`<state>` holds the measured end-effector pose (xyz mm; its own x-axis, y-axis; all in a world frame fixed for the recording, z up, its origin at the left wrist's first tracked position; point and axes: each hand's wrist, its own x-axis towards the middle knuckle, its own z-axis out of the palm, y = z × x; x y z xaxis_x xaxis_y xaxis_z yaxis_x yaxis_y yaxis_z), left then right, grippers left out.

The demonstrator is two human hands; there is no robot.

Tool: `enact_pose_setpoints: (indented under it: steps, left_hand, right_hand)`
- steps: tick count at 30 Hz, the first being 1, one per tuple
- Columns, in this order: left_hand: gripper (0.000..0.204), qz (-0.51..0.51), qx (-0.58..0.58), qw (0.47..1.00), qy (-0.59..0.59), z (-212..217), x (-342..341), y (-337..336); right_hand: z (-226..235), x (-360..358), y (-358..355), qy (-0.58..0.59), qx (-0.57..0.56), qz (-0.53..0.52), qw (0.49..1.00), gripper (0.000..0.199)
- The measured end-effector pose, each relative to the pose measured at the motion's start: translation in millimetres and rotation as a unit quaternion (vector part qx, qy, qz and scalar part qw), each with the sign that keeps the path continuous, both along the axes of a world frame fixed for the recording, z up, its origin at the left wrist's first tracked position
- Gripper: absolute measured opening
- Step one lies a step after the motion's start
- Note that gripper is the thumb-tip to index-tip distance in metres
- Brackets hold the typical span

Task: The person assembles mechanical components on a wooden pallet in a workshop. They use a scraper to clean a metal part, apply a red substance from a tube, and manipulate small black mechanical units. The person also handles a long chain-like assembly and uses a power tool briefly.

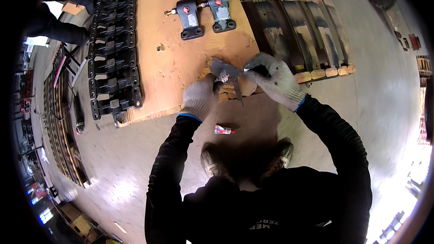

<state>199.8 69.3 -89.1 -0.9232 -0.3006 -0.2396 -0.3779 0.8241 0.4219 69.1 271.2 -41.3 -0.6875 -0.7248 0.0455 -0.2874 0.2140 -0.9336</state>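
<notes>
At the near edge of the cardboard, my left hand [199,97], in a pale knit glove with a blue cuff, is closed on a dark grey flat piece [228,71] with ragged edges. A narrow strip of it hangs down over the edge. My right hand [276,81], gloved the same way, has its fingers drawn together close to the piece's right side. Whatever is in those fingertips is too small to make out. Farther off, two black metal housings [190,17] with red plugs and bolt-hole feet stand side by side on the cardboard sheet [158,77].
A long row of black linked metal parts [113,81] lines the left side. Wooden pallet slats [294,22] extend to the right. A small tube [222,129] with a red cap lies on the floor before my shoes. Another person's legs [68,27] show at upper left.
</notes>
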Motion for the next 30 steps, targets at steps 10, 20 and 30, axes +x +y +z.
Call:
enact_pose_setpoints:
  steps: [10, 20, 30]
  left_hand:
    - [0.033, -0.034, -0.091, 0.993, -0.065, 2, -18, 0]
    - [0.030, -0.024, -0.116, 0.990, -0.071, 10, -24, 8]
    - [0.028, -0.029, -0.133, 0.989, -0.058, 12, -24, 11]
  right_hand:
    - [6, -2, 7, 0.012, 0.015, 0.003, 1.000, 0.013]
    - [0, -3, 10, -0.007, 0.009, -0.005, 1.000, 0.013]
    - [2, -3, 11, -0.021, 0.019, -0.003, 1.000, 0.014]
